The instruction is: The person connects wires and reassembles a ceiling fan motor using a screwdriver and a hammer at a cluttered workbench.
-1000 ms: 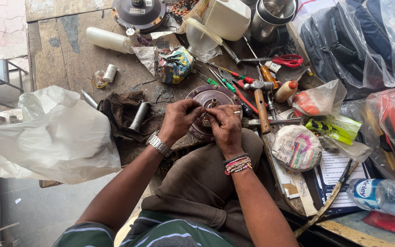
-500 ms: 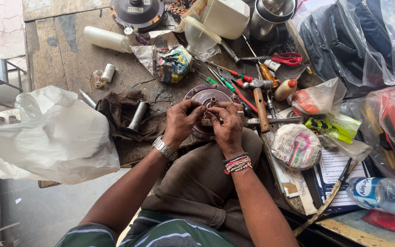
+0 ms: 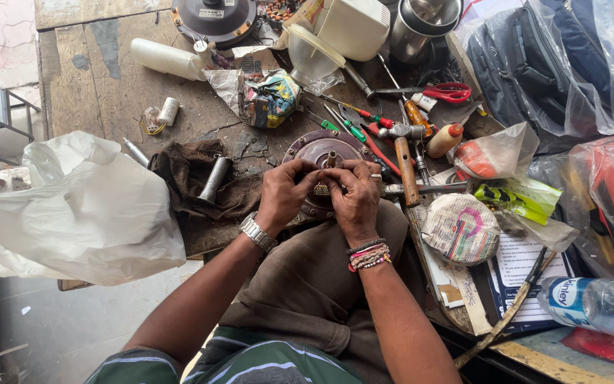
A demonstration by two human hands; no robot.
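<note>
1. At table centre, the left hand (image 3: 283,193) and right hand (image 3: 353,195) press together, fingertips pinching a small part I cannot make out, over the round motor (image 3: 319,151).
2. The motor lies flat, its shaft (image 3: 331,158) pointing up at the camera.
3. At 2 o'clock, clear bags (image 3: 534,64) hold dark packs.
4. At 9 o'clock, a white bag (image 3: 72,213); contents hidden.

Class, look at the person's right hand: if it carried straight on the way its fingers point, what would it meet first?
The right hand points leftward, so it would likely meet the left hand first; their fingertips already seem to touch.
</note>
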